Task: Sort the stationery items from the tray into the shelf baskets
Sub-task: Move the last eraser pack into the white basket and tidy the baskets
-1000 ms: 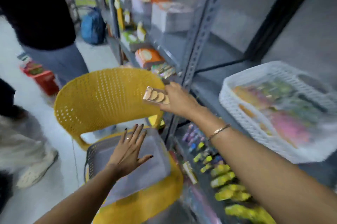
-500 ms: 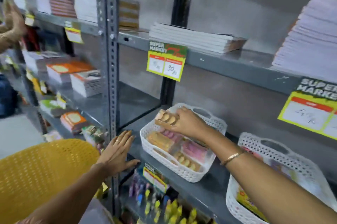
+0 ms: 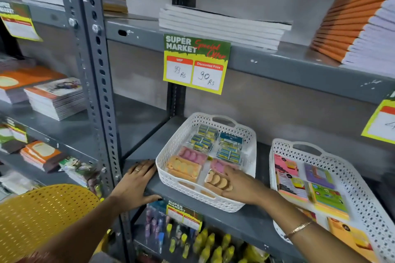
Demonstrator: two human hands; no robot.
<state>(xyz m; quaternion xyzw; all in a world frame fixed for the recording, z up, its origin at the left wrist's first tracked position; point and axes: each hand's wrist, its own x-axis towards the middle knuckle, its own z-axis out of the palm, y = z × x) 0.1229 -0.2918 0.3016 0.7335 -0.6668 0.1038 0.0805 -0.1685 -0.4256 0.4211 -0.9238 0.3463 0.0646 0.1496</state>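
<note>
The right hand (image 3: pixel 241 187) has carried the orange eraser pack (image 3: pixel 218 180) into the white basket (image 3: pixel 181 179) and holds it there, while the left hand (image 3: pixel 136 183) now lies flat and empty on the shelf (image 3: pixel 224 217), so only the release remains.

White perforated plastic basket (image 3: pixel 168 168) sits on a matt grey painted metal shelf (image 3: pixel 267 63); paper price label (image 3: pixel 195 63) looks glossy.

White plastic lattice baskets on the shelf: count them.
2. One white plastic lattice basket sits beside the left hand, with the right hand inside; the other stands right of it, partly cropped.
</note>
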